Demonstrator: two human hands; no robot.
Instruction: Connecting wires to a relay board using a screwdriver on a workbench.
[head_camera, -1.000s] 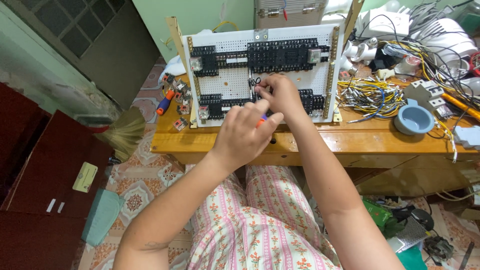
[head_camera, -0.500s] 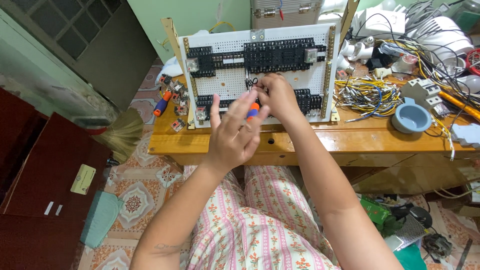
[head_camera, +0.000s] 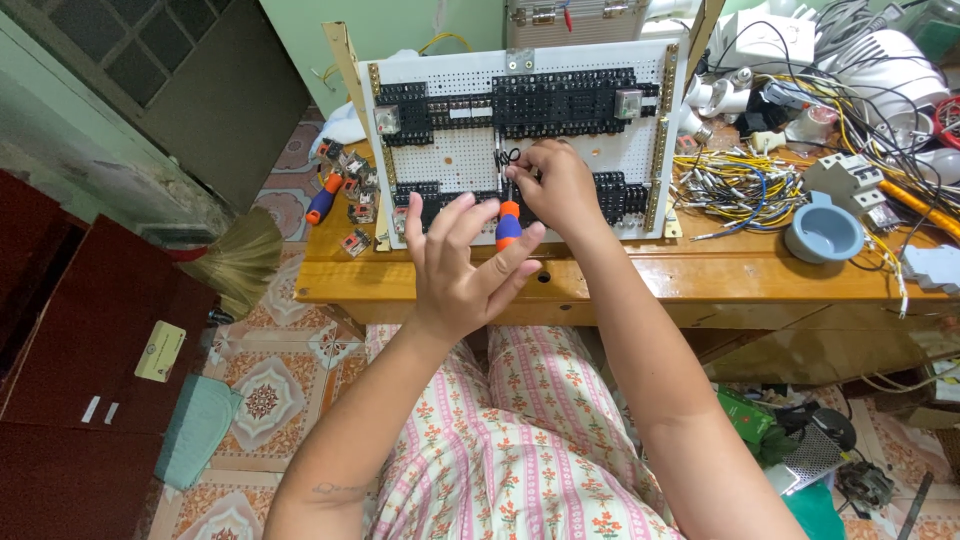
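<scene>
My left hand (head_camera: 462, 262) pinches a screwdriver (head_camera: 508, 222), other fingers spread; my right hand (head_camera: 560, 185) grips small wires (head_camera: 507, 160) at the perforated panel (head_camera: 470, 150). The panel stands on a wooden table (head_camera: 700, 275) above patterned floor tiles (head_camera: 262, 385).

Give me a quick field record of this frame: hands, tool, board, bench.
left hand: fingers spread, thumb and fingertips on the screwdriver handle
right hand: pinching small black wires at the board
screwdriver: orange and blue handle, upright, tip toward the board
board: white perforated panel, black terminal blocks, leaning upright on the bench
bench: wooden; wire bundle and blue-grey cup to the right
</scene>
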